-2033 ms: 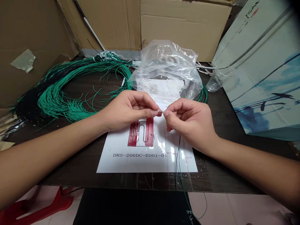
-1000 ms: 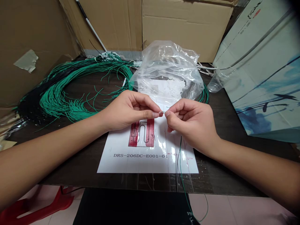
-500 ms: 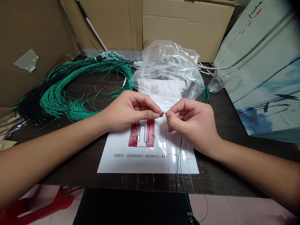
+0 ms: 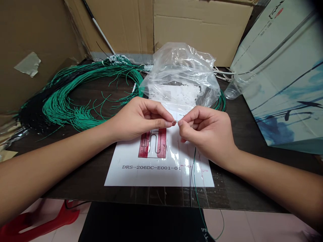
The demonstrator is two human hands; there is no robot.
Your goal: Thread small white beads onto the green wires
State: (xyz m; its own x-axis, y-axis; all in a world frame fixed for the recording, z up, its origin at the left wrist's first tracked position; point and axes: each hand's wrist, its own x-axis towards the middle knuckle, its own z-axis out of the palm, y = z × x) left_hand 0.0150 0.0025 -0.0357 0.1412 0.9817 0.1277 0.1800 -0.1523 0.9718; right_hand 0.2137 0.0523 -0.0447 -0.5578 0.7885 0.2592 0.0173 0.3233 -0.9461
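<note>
Cardboard (image 4: 202, 33) closes off the back of a dark counter (image 4: 242, 141), and a pale box (image 4: 282, 87) painted in blue stands along its right side. From my remote seat I see two bare hands meeting near the middle, above a white sheet of paper (image 4: 121, 176).

My left hand (image 4: 136, 119) has thumb and index finger pinched together, and my right hand (image 4: 212, 131) faces it in a matching pinch. A thin wire (image 4: 176, 121) bridges the small gap between them, gripped at both sides. Beneath my right hand, a green wire (image 4: 194, 168) and a black wire (image 4: 190, 181) hang past the counter's front edge; I cannot trace whether they join the piece being held.

I judge the step in hand to be close fingertip work on the wire, and the next move to call for a steady, light pinch with both sides lined up.

Printed on the paper, under a red-banded diagram (image 4: 161, 144), is "DRS-206DC-E001-01". Red handwriting (image 4: 185, 165) beside it is illegible to me, as are the small marks on the pale box. Behind lie a clear plastic bag (image 4: 181, 60) and, leftward, a large wire bundle (image 4: 58, 104).
</note>
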